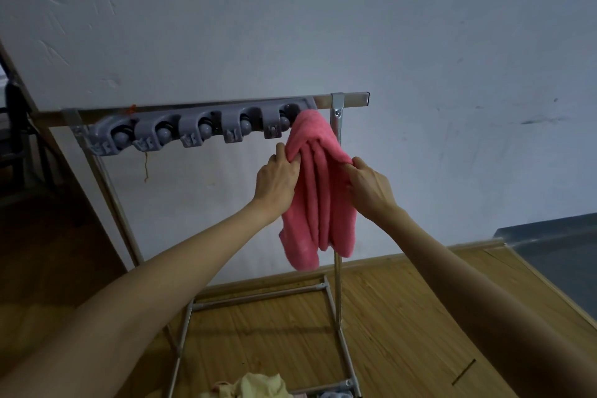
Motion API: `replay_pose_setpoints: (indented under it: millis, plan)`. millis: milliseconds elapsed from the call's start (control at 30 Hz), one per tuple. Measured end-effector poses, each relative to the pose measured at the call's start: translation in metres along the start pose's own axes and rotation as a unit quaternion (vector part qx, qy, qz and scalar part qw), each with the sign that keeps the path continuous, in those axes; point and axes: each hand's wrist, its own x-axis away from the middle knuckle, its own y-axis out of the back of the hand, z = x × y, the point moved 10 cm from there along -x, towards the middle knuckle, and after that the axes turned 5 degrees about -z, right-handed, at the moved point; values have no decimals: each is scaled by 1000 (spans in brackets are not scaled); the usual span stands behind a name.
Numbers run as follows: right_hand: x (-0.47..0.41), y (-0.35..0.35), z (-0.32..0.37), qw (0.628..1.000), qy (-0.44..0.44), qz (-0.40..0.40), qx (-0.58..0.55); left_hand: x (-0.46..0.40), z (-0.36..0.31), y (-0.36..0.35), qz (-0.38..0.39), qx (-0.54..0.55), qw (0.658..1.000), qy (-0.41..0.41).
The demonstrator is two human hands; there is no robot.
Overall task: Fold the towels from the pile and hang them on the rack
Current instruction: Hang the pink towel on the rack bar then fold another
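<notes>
A pink towel (318,203) hangs in bunched folds from the rightmost clip of a grey holder strip (200,129) fixed to the metal rack's (350,99) top bar. My left hand (277,179) pinches the towel's left edge just below the clip. On the other side, my right hand (370,182) grips its right edge at the same height. A pile of pale yellow and other towels (258,386) lies on the floor at the bottom edge, partly cut off.
The rack stands against a white wall (452,42), its lower metal frame (258,296) resting on the wooden floor. The holder's other clips hold nothing. A dark doorway with furniture is at far left (13,145). A grey raised surface (555,242) lies at right.
</notes>
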Motion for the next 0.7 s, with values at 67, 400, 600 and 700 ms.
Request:
replay_pose_setpoints:
  millis: [67,400,600,700]
  plan:
    - [4,-4,1,1000,5,-4,-8,6,0,-7,7,25,1000,8]
    - [20,-44,4,998,-2,41,-55,50,18,-80,111,183,975,61]
    - [24,-73,-8,992,-26,63,-108,49,47,-82,35,138,983,112]
    - [26,-76,-12,996,-11,43,-72,45,65,-85,4,152,970,188]
